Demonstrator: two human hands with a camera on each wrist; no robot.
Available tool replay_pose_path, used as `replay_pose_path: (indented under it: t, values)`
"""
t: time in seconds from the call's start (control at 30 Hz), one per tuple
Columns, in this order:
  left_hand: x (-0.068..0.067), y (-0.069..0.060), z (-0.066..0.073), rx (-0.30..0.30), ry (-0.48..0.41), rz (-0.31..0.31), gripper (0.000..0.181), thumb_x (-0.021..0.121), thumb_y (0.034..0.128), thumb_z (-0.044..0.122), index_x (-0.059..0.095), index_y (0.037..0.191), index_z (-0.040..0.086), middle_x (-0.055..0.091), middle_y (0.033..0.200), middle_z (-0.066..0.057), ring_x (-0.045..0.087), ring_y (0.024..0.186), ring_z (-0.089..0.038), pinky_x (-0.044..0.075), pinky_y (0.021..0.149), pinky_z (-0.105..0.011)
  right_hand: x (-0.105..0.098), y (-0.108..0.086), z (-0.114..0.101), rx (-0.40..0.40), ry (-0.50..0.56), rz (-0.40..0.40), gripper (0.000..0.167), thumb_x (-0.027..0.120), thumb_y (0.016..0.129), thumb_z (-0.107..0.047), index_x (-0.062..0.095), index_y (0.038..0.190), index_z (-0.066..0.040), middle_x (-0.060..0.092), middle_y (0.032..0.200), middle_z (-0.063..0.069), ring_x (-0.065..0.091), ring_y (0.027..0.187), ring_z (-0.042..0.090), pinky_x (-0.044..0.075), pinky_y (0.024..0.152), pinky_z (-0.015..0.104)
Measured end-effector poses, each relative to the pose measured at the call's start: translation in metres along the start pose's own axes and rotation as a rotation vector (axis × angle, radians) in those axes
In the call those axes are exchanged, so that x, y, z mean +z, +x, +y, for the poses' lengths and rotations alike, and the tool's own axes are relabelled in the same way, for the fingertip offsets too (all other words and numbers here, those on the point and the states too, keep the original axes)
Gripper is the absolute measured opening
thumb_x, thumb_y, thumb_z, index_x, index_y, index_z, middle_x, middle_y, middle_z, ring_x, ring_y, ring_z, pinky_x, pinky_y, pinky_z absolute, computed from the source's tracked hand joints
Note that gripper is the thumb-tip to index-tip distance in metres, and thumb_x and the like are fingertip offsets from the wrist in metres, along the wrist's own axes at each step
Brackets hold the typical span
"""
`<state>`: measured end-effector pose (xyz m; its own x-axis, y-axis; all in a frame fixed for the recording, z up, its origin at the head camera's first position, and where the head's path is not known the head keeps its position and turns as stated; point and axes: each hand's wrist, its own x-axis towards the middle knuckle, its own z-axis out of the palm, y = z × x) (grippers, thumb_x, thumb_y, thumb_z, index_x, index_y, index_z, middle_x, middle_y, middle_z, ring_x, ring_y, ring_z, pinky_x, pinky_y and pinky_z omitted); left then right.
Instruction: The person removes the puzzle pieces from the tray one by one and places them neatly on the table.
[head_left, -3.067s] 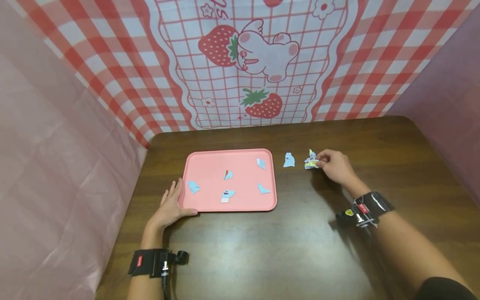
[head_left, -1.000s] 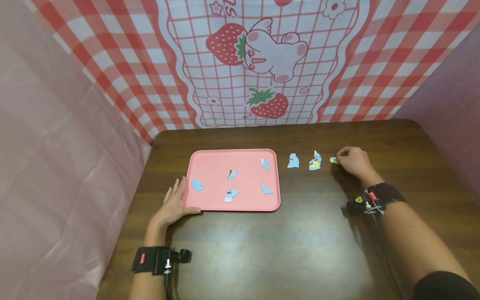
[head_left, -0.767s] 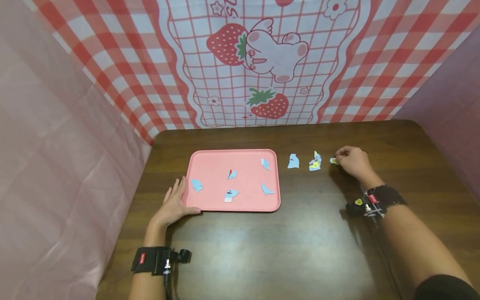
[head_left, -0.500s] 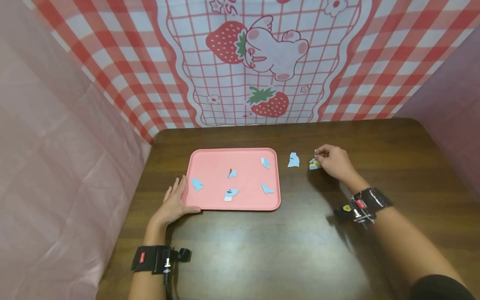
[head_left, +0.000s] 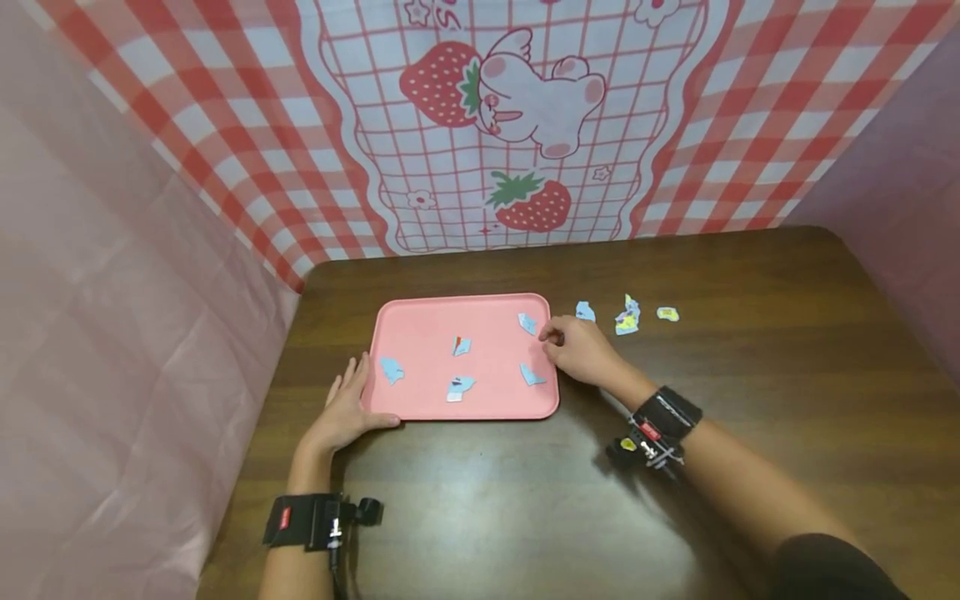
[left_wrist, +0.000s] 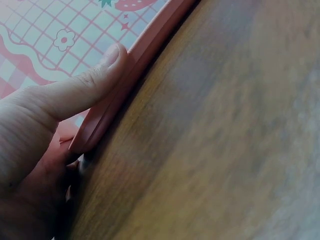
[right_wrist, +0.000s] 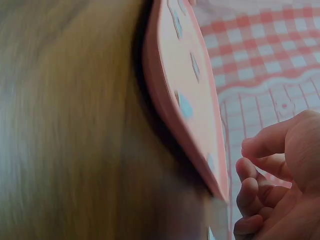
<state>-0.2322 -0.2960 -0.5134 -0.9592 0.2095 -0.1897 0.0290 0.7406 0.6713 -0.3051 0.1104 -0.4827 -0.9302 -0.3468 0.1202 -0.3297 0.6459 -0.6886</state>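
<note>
A pink tray [head_left: 465, 408] lies on the table with several light-blue, torn-looking flat pieces on it, one with a red streak [head_left: 461, 346]. My left hand [head_left: 345, 408] rests at the tray's front left corner, thumb along the front rim, fingers stretched along the left side. In the left wrist view the thumb [left_wrist: 85, 90] lies over the rim. My right hand [head_left: 581, 350] hovers by the tray's right rim, fingers loosely bent, nothing visible between them. Nearest to it are the upper right piece [head_left: 528, 323] and the lower right piece [head_left: 532, 375].
Right of the tray, in a row, lie a light-blue piece [head_left: 585, 311] partly hidden by my right hand, a yellow-and-purple patterned piece [head_left: 627, 317] and a small yellow piece [head_left: 667, 314]. A red-and-white checked cloth [head_left: 465, 167] hangs behind the wooden table [head_left: 480, 500].
My right hand has let go of the small yellow piece at the row's right end and moved left to the tray. The left hand keeps its place at the tray corner.
</note>
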Motion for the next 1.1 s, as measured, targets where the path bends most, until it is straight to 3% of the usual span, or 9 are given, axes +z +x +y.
replay_pose_path:
  t: [0.23, 0.5, 0.67, 0.87, 1.1]
  values:
    - [0.001, -0.001, 0.0, 0.004, -0.001, 0.004, 0.13, 0.087, 0.0739, 0.048, 0.005, 0.16, -0.003, 0.006, 0.167, -0.021, -0.006, 0.154, -0.036, -0.007, 0.119, -0.055, 0.025, 0.002, -0.021, -0.002, 0.005, -0.046, 0.006, 0.068, 0.083, -0.004, 0.073, 0.087, -0.005, 0.06, 0.071, -0.001, 0.054, 0.064, 0.013, 0.044, 0.061, 0.029]
    - [0.0, -0.002, 0.0, 0.008, -0.017, 0.007, 0.129, 0.088, 0.0742, 0.046, 0.005, 0.159, -0.004, 0.006, 0.166, -0.022, -0.006, 0.153, -0.038, -0.007, 0.119, -0.056, 0.054, 0.004, -0.046, -0.027, -0.066, -0.123, 0.004, 0.071, 0.086, -0.008, 0.073, 0.089, -0.006, 0.06, 0.076, -0.001, 0.054, 0.071, 0.015, 0.047, 0.068, 0.03]
    - [0.0, -0.001, 0.001, 0.006, -0.027, 0.007, 0.129, 0.088, 0.0735, 0.046, 0.005, 0.16, -0.003, 0.006, 0.167, -0.021, -0.006, 0.154, -0.037, -0.008, 0.119, -0.055, 0.071, 0.003, -0.061, -0.011, -0.122, -0.155, 0.013, 0.075, 0.087, -0.016, 0.076, 0.096, -0.007, 0.06, 0.082, 0.0, 0.055, 0.075, 0.015, 0.049, 0.07, 0.032]
    - [0.0, -0.001, 0.001, 0.005, -0.03, 0.008, 0.129, 0.088, 0.0737, 0.045, 0.005, 0.16, -0.002, 0.005, 0.167, -0.021, -0.007, 0.154, -0.036, -0.008, 0.119, -0.055, 0.092, 0.001, -0.069, -0.013, -0.194, -0.117, 0.031, 0.08, 0.085, -0.033, 0.078, 0.103, -0.008, 0.062, 0.096, 0.003, 0.061, 0.085, 0.018, 0.053, 0.074, 0.036]
    - [-0.001, -0.001, 0.001, 0.016, -0.026, 0.009, 0.128, 0.088, 0.0743, 0.044, 0.005, 0.159, -0.004, 0.005, 0.166, -0.022, -0.006, 0.153, -0.038, -0.008, 0.119, -0.056, 0.106, 0.0, -0.074, -0.032, -0.241, -0.063, 0.039, 0.082, 0.081, -0.042, 0.078, 0.105, -0.012, 0.06, 0.097, 0.003, 0.061, 0.083, 0.022, 0.051, 0.07, 0.039]
